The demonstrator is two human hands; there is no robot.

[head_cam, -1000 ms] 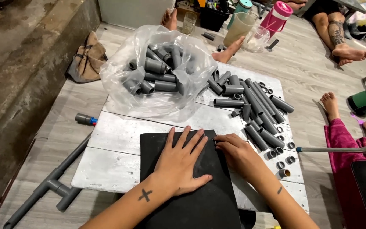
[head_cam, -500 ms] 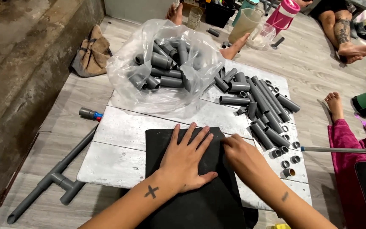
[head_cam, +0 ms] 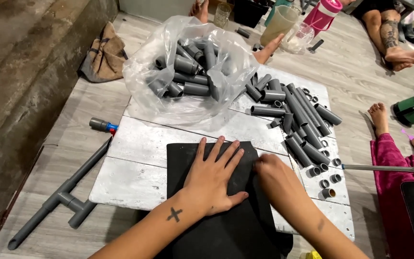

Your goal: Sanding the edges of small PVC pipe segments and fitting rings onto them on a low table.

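The left hand (head_cam: 214, 180) lies flat, palm down, on a black foam sheet (head_cam: 226, 225), with the fingers spread wide and pointing to the far side; it grips nothing. The right hand (head_cam: 275, 177) rests at the sheet's right edge with its fingers curled under toward the far end; whether they pinch anything there cannot be told, since the knuckles hide the fingertips.

The black sheet lies on the near part of a silver-painted board (head_cam: 135, 163) that sits on the grey plank floor, and its near end hangs over the board's near edge toward the person. On the far left of the board sits a clear plastic bag (head_cam: 188, 72) full of short grey pipe pieces. To the right of the bag lies a loose heap of grey pipe lengths (head_cam: 298, 117), with small grey rings (head_cam: 329, 180) near the board's right edge. On the floor left of the board lies a long grey pipe with a tee joint (head_cam: 63, 199). Other people's bare feet (head_cam: 377, 115) show at the far and right sides.
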